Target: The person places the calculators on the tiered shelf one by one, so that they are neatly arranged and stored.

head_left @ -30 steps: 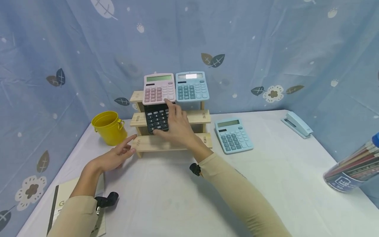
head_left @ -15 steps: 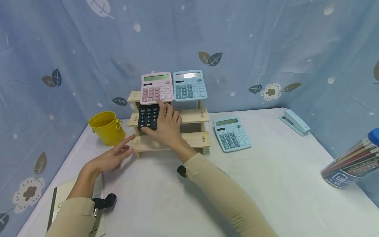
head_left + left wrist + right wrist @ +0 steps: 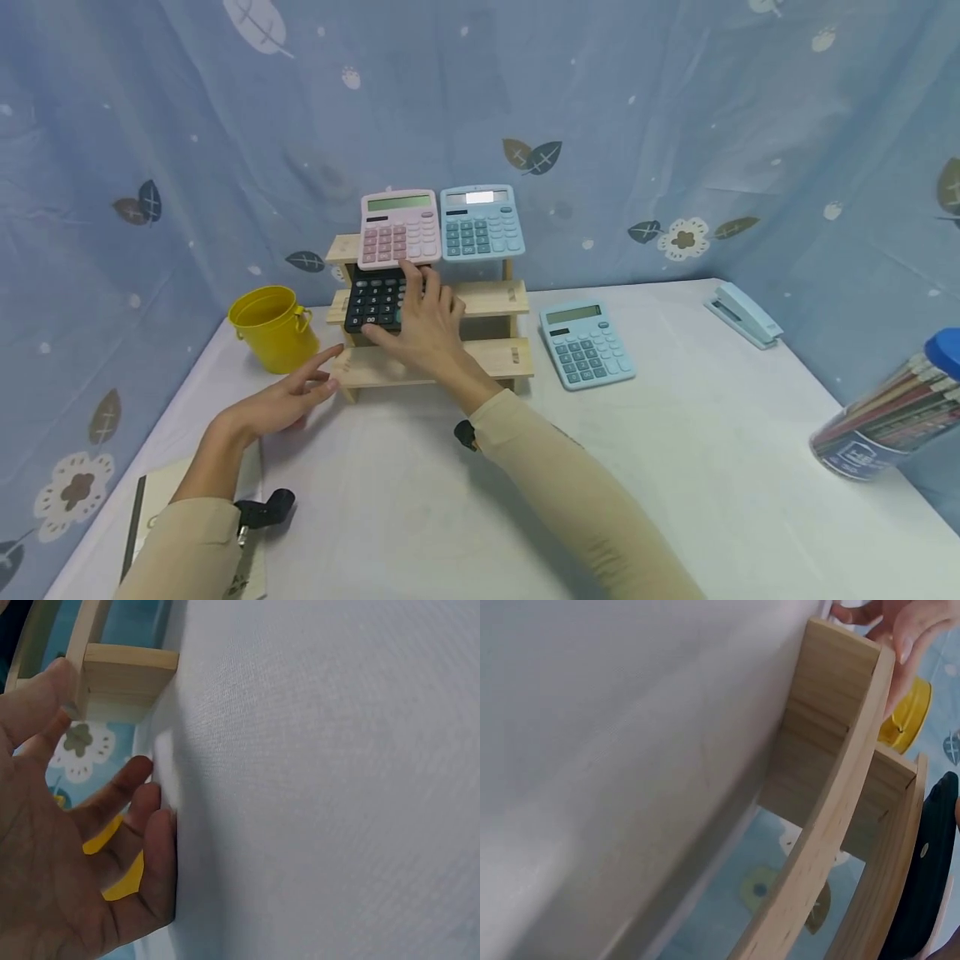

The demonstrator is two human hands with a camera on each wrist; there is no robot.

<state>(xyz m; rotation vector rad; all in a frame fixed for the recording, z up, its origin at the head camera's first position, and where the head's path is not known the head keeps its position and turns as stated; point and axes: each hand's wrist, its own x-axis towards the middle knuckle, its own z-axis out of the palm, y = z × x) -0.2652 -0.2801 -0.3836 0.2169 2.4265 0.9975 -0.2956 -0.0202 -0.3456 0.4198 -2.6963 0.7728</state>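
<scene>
In the head view, a three-tier wooden stand (image 3: 480, 354) stands at the back of the white table. A black calculator (image 3: 372, 304) leans on its middle tier, toward the left. My right hand (image 3: 429, 329) holds that calculator, thumb at the lower edge and fingers at the upper right. Above it on the top tier lean a pink calculator (image 3: 397, 233) and a light-blue calculator (image 3: 480, 223). My left hand (image 3: 277, 404) touches the left end of the bottom tier with thumb and index finger. Its other fingers (image 3: 157, 862) are loosely bent beside the table surface.
Another light-blue calculator (image 3: 587, 346) lies right of the stand. Further right are a light-blue stapler (image 3: 746, 315) and a tub of pencils (image 3: 862, 450). A yellow bucket (image 3: 276, 329) stands behind the left hand, and a notebook (image 3: 255, 483) lies under the left forearm.
My right hand has slid the black calculator leftward along the middle tier, then stayed with it there. The left hand has kept its place at the stand's left end.
</scene>
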